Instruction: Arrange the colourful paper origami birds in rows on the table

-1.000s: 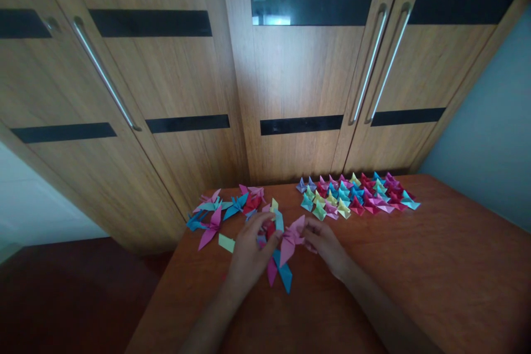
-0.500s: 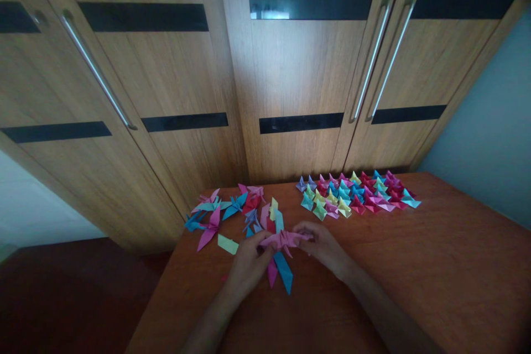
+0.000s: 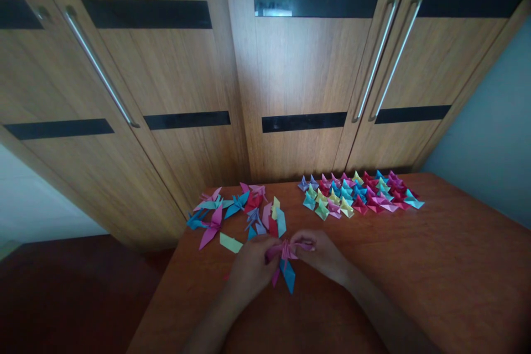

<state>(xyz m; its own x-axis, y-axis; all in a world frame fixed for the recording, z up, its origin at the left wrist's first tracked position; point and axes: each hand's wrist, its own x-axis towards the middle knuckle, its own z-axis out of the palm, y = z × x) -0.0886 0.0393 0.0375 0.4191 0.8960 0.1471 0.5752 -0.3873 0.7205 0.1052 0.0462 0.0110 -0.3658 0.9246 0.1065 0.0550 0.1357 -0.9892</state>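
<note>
While a blue paper piece [image 3: 289, 279] points its tip toward the bottom edge at lower centre, the left hand [image 3: 251, 268] and right hand [image 3: 321, 254] just above pinch opposite ends of a pink folded paper [image 3: 287, 251], spread nearly level between them. A second ago that paper stood aslant; since the half-second mark it has sunk lower in the frame, baring more of the light-blue piece [image 3: 281, 222] above it. A pale green strip [image 3: 230, 243] lies beside the left hand on the reddish-brown table [image 3: 385, 287]. Farther off, left of centre, loose folded paper birds [image 3: 213, 227], and right of centre, close rows of small pointed paper pieces [image 3: 360, 194], lie as before. Behind the table, wooden cabinet doors [image 3: 186, 77] with black bands [image 3: 304, 121] and metal handles [image 3: 374, 61] fill the upper frame.
</note>
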